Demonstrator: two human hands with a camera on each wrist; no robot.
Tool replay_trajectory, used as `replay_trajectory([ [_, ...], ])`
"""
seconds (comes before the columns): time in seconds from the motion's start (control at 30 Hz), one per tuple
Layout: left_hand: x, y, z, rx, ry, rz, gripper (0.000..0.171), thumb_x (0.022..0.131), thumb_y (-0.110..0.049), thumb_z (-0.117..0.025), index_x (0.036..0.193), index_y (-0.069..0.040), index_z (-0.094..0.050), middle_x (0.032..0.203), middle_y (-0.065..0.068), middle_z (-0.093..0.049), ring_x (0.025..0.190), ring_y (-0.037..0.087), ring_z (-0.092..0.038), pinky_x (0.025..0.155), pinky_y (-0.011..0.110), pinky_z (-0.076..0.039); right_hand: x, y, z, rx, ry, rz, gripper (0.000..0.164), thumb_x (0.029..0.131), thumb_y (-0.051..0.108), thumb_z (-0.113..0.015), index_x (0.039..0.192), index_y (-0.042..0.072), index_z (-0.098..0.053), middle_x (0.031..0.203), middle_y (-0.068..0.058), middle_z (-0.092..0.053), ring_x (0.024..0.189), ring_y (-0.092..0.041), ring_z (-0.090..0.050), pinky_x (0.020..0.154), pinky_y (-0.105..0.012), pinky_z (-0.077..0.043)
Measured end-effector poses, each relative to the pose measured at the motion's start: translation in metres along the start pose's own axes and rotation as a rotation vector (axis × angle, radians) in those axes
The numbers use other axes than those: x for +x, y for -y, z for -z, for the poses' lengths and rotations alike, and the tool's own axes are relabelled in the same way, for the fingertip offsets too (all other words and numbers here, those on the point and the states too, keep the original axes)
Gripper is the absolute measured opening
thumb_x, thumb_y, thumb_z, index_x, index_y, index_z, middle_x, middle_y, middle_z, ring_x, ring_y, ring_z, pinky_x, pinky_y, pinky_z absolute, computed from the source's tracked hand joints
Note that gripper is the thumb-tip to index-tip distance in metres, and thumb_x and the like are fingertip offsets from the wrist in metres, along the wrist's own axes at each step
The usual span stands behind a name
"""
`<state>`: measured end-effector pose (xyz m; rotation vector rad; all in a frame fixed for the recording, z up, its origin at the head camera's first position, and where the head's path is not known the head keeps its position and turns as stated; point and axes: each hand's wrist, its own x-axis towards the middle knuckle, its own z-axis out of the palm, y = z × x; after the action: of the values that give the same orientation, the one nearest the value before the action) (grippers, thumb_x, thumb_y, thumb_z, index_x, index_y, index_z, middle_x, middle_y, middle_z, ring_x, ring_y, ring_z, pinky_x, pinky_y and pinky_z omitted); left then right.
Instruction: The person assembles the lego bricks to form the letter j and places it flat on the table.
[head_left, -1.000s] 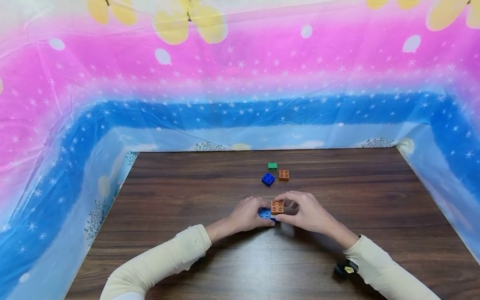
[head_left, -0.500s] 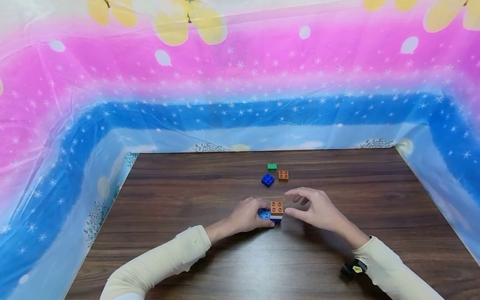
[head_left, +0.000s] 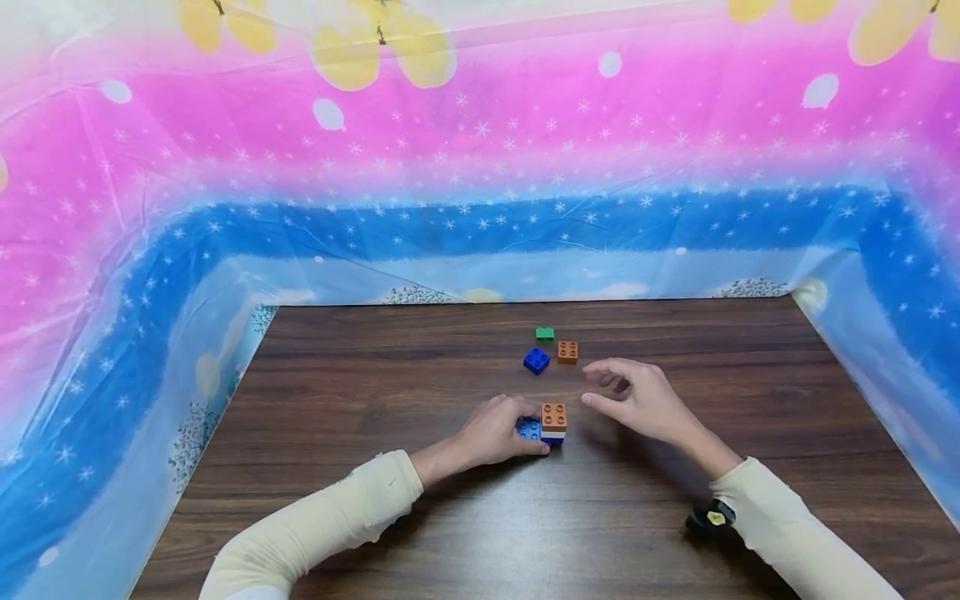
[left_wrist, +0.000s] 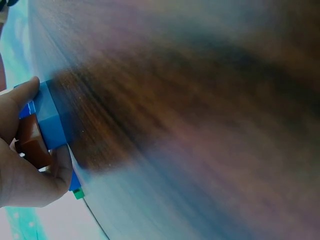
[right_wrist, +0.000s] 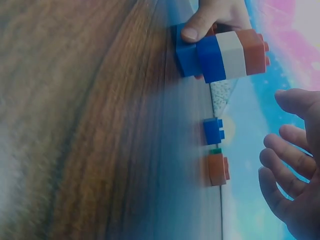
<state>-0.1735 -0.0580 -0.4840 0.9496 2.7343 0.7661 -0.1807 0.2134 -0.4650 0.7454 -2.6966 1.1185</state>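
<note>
The left hand (head_left: 495,429) pinches a light blue plastic brick (head_left: 528,429) whose right end carries a dark blue plastic brick (right_wrist: 211,59), a white plastic brick (right_wrist: 231,55) and an orange studded brick (head_left: 553,415), stacked. Behind, on the brown wood-grain table (head_left: 352,358), I see a loose dark blue brick (head_left: 536,360) turned cornerwise, a small green brick (head_left: 544,333) and a loose square orange brick (head_left: 567,352). The right hand (head_left: 647,404), holding nothing, is nearer that last one, which lies ahead and left of its fingertips, neither side longer

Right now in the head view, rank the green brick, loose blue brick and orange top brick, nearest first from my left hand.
1. Orange top brick, right of left hand.
2. Loose blue brick, farther back.
3. Green brick, behind blue one.
</note>
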Motion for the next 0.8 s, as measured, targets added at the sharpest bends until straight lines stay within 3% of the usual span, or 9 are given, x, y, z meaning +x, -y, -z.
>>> replay_trajectory([
  [0.27, -0.001, 0.000, 0.000, 0.005, 0.006, 0.005, 0.048, 0.084, -0.040, -0.085, 0.122, -0.012, -0.075, 0.116, 0.000, -0.074, 0.094, 0.009, -0.063, 0.080, 0.027, -0.048, 0.011, -0.006, -0.001, -0.025, -0.010, -0.005, 0.041, 0.091, 0.036, -0.079, 0.123, 0.012, -0.072, 0.111, -0.006, -0.074, 0.094, -0.017, -0.069, 0.076, -0.036, -0.056],
  [0.8, 0.000, 0.000, 0.001, -0.002, 0.002, 0.000, 0.047, 0.085, -0.040, -0.084, 0.122, -0.012, -0.076, 0.115, 0.000, -0.074, 0.095, 0.008, -0.063, 0.081, 0.027, -0.049, 0.041, -0.024, -0.006, -0.023, -0.059, -0.049, 0.046, 0.092, 0.041, -0.077, 0.125, 0.010, -0.071, 0.118, -0.010, -0.073, 0.097, -0.023, -0.069, 0.079, -0.044, -0.057],
])
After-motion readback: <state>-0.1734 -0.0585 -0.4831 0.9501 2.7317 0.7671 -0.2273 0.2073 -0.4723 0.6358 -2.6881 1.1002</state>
